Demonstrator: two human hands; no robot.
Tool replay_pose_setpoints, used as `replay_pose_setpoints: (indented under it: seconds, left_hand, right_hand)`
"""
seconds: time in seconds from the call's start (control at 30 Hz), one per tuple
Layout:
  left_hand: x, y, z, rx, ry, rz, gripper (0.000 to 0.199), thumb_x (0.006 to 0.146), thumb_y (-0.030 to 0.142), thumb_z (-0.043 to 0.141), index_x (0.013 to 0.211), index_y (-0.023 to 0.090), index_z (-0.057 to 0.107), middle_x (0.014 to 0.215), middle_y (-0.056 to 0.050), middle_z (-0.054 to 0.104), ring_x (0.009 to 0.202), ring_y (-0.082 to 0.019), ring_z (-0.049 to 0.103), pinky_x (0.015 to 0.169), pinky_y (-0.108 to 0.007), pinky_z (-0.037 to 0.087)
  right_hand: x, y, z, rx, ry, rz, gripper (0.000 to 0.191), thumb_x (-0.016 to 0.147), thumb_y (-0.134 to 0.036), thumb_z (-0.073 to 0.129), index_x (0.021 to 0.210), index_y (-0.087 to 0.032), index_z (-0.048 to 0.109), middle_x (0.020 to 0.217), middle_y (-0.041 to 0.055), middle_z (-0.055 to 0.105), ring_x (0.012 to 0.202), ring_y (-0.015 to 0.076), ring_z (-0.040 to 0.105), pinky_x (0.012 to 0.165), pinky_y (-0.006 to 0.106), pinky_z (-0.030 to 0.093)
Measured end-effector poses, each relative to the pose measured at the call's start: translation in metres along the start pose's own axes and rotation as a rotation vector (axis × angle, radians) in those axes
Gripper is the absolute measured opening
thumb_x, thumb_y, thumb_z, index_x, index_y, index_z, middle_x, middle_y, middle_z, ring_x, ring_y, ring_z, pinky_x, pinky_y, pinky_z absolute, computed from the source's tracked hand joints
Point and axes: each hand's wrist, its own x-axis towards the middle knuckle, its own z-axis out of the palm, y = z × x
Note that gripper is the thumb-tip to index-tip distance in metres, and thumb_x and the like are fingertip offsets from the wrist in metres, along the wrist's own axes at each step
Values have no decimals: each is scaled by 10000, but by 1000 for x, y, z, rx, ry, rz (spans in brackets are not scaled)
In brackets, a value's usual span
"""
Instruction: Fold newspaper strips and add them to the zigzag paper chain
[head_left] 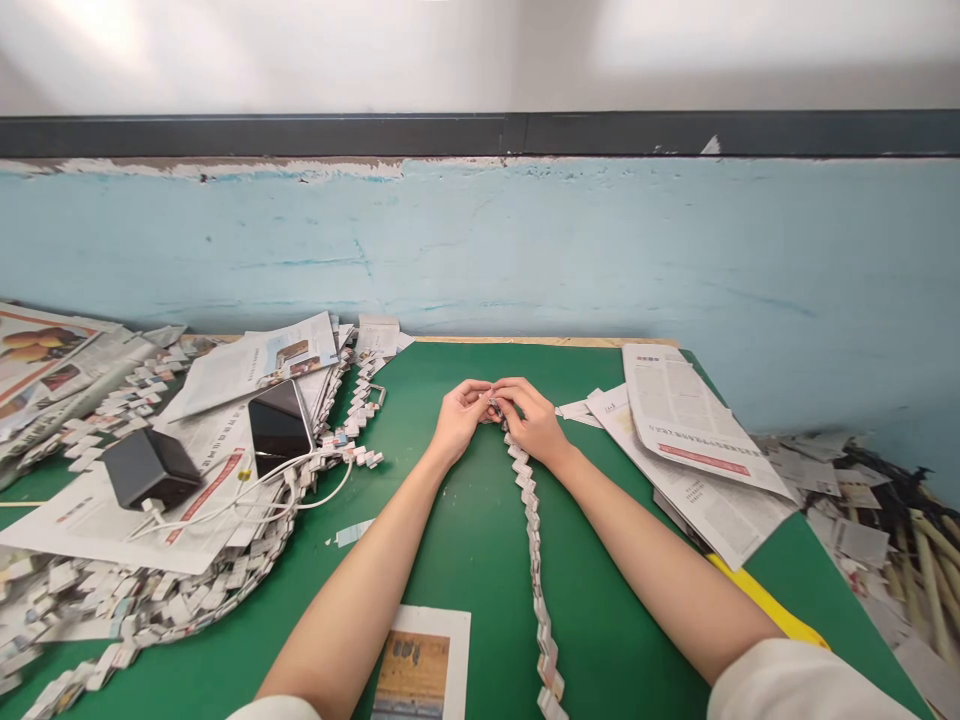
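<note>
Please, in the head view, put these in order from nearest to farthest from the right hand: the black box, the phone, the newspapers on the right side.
From the right hand:
1. Newspapers, on its right.
2. Phone, to the left, beyond the left hand.
3. Black box, farther left.

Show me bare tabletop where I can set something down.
Bare green tabletop lies between the paper chain and the right forearm, and between the chain and the left forearm, beyond the printed picture. The left side is crowded: newspapers, phone, black box, piled chains.
</note>
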Motion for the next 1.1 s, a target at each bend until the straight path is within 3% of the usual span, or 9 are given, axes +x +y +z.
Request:
replay_pose_setpoints:
  seconds: [0.3, 0.47, 0.57, 0.8, 0.93, 1.1]
  left_hand:
    - [1, -2, -1, -29, 4, -11, 516, 695, 444, 916, 1004, 151, 625, 756, -10, 717, 590, -115, 659, 619, -249, 533]
    - [0, -1, -1, -109, -19, 9, 595, 689, 399, 934, 1089, 183, 550, 871, -10, 738, 649, -112, 677, 717, -290, 584]
    - [0, -2, -2, -97, -49, -3, 577, 687, 400, 937, 1062, 176, 559, 895, -12, 732, 672, -111, 682, 747, -291, 581]
    - [0, -1, 1, -49, -24, 31, 469, 735, 410, 902, 1002, 174, 599, 755, 26, 679, 593, -74, 572, 618, -218, 474]
    - [-1, 0, 2, -15, -16, 35, 520, 723, 441, 901, 1085, 181, 632, 838, -3, 720, 610, -87, 582, 638, -241, 489]
    - [-2, -1, 1, 42, -29, 45, 456, 748, 465, 879, 1024, 167, 671, 795, -14, 718, 642, -112, 617, 664, -255, 505]
  right_hand:
    - [0, 2, 1, -32, 7, 38, 181, 1067, -211, 507, 1088, -237, 684, 1127, 113, 684, 1055, 236, 687, 957, 419, 584]
    - [1, 3, 2, -22, 47, 76, 156, 1068, -221, 511, 1067, -227, 667, 1109, 112, 679, 1051, 230, 680, 936, 404, 588]
    - [2, 4, 2, -19, 73, 95, 144, 1064, -234, 523, 1042, -221, 665, 1112, 113, 675, 1051, 227, 678, 914, 392, 594]
    - [2, 6, 1, -46, 95, 129, 164, 1064, -276, 533, 1009, -217, 676, 1129, 126, 642, 1084, 240, 657, 916, 414, 594]
    - [2, 5, 0, -20, 73, 134, 170, 1071, -298, 531, 1018, -225, 675, 1065, 107, 658, 995, 226, 668, 858, 395, 603]
    - [2, 3, 0, -43, 87, 112, 177, 1072, -300, 537, 1011, -232, 688, 993, 92, 649, 937, 222, 661, 832, 389, 595]
